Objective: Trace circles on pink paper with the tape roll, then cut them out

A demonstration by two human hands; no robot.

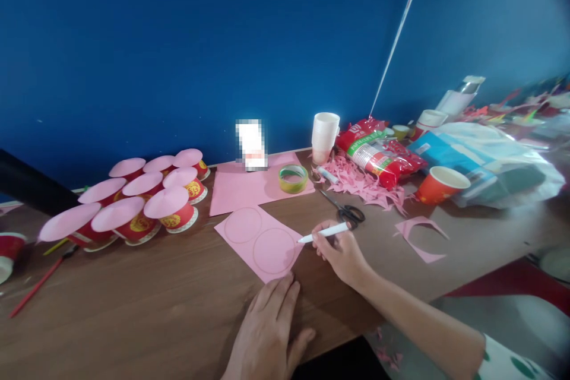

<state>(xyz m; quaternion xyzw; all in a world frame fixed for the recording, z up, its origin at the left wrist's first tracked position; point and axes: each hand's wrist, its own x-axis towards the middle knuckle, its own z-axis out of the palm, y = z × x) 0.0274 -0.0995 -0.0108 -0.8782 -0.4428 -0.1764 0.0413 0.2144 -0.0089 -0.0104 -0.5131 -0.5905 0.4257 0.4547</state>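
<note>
A white marker pen point(328, 231) is gripped between the fingers of my right hand point(341, 249), its tip pointing left at the edge of a pink paper sheet point(240, 251). Whether the tip touches the paper I cannot tell. Two circles are drawn side by side on that sheet. My left hand point(271, 323) lies flat with fingers stretched out, its fingertips at the sheet's near corner. Just behind my right hand lie black-handled scissors point(351, 214). A roll of tape point(293, 179) rests on a larger pink sheet point(227, 190) at the back.
Several red paper cups with pink cone tops point(167, 202) stand at left, near a red brush point(38, 285). Stacked white cups point(325, 133), pink scraps point(356, 181), a red packet point(378, 151), an orange cup point(442, 184) and a cut-out pink remnant point(423, 240) occupy the right.
</note>
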